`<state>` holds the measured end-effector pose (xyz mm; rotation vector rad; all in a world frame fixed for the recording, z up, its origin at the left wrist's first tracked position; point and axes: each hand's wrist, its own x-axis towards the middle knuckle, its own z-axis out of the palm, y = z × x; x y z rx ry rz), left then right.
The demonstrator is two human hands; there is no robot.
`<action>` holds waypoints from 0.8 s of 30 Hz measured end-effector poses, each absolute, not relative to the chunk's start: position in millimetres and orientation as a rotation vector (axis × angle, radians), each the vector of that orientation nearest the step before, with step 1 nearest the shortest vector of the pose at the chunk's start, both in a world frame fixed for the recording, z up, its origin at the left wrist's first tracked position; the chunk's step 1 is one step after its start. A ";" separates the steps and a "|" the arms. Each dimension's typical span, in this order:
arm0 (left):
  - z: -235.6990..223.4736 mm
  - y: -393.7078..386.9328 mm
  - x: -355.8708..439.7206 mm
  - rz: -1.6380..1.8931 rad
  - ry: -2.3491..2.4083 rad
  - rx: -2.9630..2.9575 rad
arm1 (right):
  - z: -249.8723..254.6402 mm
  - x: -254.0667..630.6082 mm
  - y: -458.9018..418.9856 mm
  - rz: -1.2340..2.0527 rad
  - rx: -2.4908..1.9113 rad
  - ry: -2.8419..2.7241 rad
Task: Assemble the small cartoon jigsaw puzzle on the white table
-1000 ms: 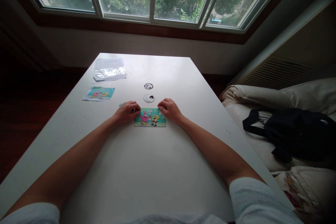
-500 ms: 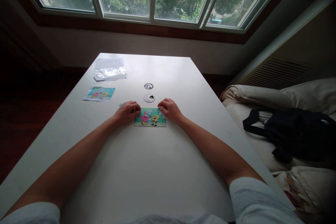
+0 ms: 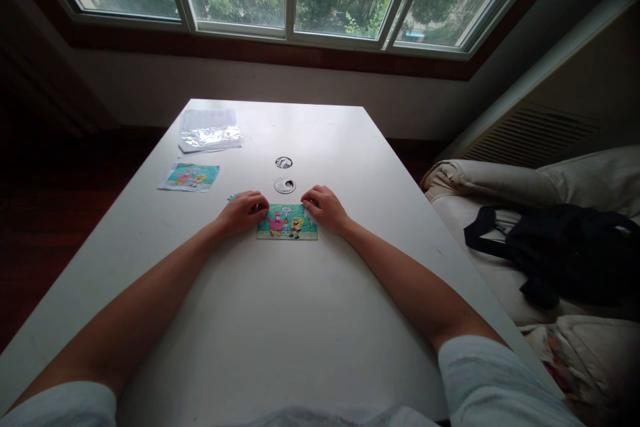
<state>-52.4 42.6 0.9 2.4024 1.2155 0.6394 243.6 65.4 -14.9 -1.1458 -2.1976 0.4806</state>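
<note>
Neatly rectangular printed panel (image 3: 287, 222), curled fingers (image 3: 311, 198) at upper corners, smooth table (image 3: 287, 320)

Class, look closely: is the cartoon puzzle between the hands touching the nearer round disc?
Apart. The head view shows a strip of white tabletop between the cartoon puzzle and the nearer round disc.

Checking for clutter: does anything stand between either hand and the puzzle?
Nothing visible does: the left hand and right hand are at the far corners of the puzzle. A small teal bit shows past the left hand, not between.
</note>
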 end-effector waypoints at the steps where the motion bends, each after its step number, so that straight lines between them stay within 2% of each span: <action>1: 1.0 42.6 -52.3 0.638 1.215 2.402 | -15.1 243.7 65.5 0.480 -1.144 -2.196; 24: 2.8 40.3 -51.6 0.674 1.197 2.387 | -15.2 243.1 65.7 0.472 -1.152 -2.197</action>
